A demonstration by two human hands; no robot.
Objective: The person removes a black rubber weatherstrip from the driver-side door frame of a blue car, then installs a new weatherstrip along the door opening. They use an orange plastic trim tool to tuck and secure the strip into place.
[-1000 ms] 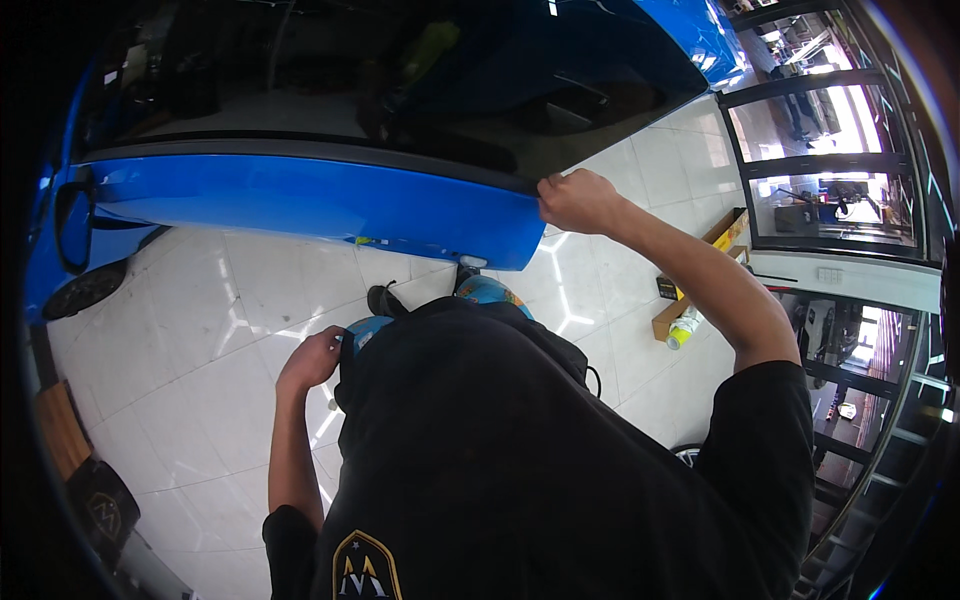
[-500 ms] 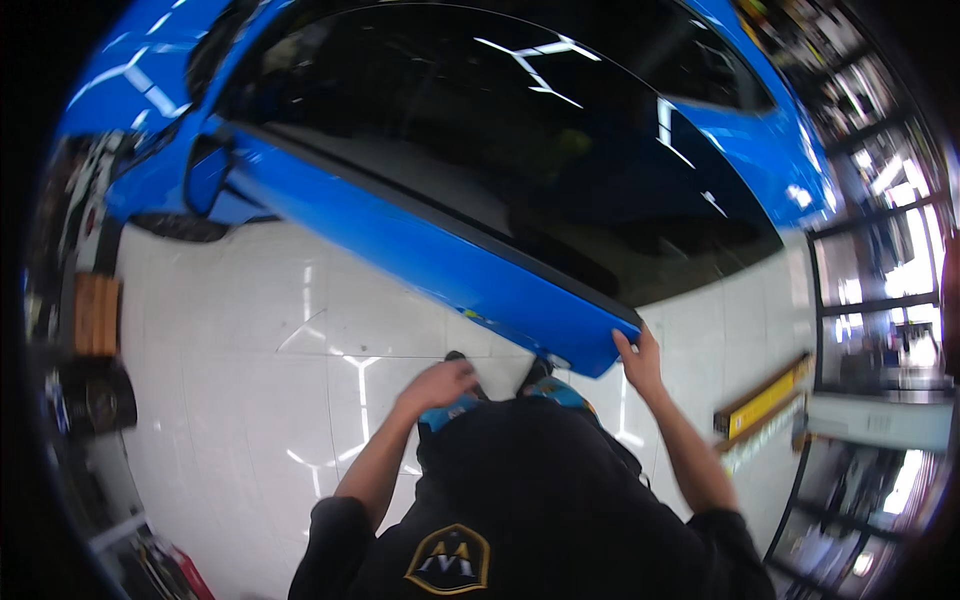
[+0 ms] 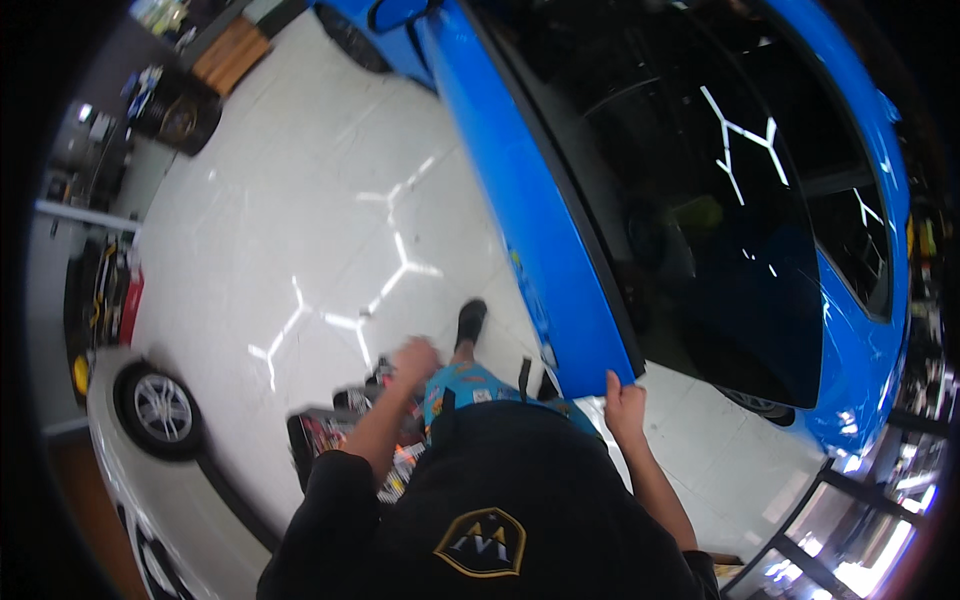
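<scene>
At the rear corner of a blue car door (image 3: 535, 190) my right hand (image 3: 625, 405) is closed, thumb up against the edge; its other fingers are partly hidden. The door stands out from the blue car (image 3: 860, 350), and a dark window rises above its black trim. My left hand (image 3: 415, 358) hangs in the air left of the door, above my leg, touching nothing that I can see. Motion smears its fingers.
Low beside my left arm lies a dark case or tray with colourful items (image 3: 320, 430), partly hidden. A light-coloured car (image 3: 165, 500) stands at the lower left. Farther off are a black drum (image 3: 180, 115) and a wooden box (image 3: 232, 57). Glossy pale tiles (image 3: 250, 190) cover the floor.
My view has swung left, so the blue car now lies to the right and the light car shows. My right hand stays at the door's corner. One foot is now out in front.
</scene>
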